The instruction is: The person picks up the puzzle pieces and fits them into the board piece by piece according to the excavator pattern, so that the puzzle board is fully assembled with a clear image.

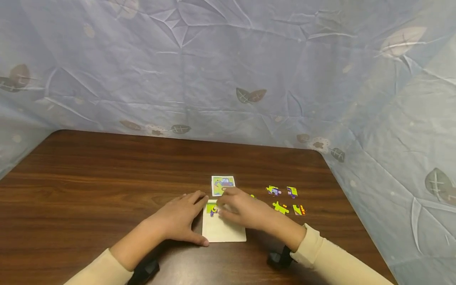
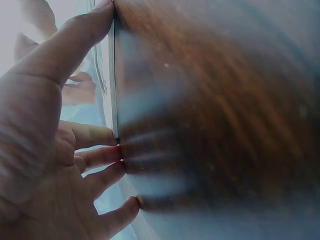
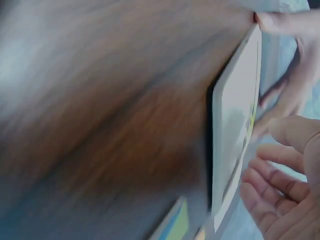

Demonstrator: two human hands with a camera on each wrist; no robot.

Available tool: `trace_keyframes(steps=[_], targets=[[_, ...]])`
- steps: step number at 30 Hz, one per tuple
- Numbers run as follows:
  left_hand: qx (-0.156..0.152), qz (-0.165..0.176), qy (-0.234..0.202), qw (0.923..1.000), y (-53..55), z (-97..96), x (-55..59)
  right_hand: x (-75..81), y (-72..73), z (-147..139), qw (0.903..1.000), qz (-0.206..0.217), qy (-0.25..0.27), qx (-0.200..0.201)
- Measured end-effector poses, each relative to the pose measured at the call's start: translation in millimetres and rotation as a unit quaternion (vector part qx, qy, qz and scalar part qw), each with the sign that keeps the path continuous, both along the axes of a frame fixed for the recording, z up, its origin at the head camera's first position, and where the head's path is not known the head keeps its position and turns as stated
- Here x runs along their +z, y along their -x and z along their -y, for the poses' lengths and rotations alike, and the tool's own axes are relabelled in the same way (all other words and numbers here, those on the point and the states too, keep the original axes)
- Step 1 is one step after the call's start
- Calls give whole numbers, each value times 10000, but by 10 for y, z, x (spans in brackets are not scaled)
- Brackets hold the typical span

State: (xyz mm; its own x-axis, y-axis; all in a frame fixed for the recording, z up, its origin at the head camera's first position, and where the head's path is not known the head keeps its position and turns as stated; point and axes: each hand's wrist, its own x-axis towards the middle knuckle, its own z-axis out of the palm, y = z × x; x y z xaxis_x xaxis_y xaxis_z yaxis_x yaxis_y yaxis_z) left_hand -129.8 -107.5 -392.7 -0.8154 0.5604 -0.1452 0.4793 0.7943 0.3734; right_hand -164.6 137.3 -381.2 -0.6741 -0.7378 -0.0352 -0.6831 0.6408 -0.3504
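A cream puzzle board [image 1: 224, 231] lies on the table, with a green and purple jigsaw piece [image 1: 212, 209] at its upper left corner. Along the board's left edge my left hand [image 1: 179, 217] is spread, the thumb at the near corner and the fingertips by the far one. My right hand [image 1: 246, 209] is over the upper right of the board, its fingers loosely bent close to the piece. Nothing shows between the thumb and fingers of the right hand [image 3: 285, 180] in the right wrist view; its fingertips appear just off the board.
Behind the board lies a small picture card [image 1: 223, 183] with a vehicle on it. Several loose jigsaw pieces [image 1: 280, 208] are spread to the right, one partly covered by the right hand. A patterned cloth [image 1: 213, 79] hangs around the brown wooden table [image 1: 107, 178].
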Motion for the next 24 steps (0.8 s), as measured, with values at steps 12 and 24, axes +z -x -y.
trace_keyframes(steps=[12,24], targets=[[-45,-66,-32,10000,15,16,-12,30,274,-918,9920,-525,2,-1146],[-25,50,-87,9999,18,26,-15,-43,454,-1519,9881,-349,-297,-1466]])
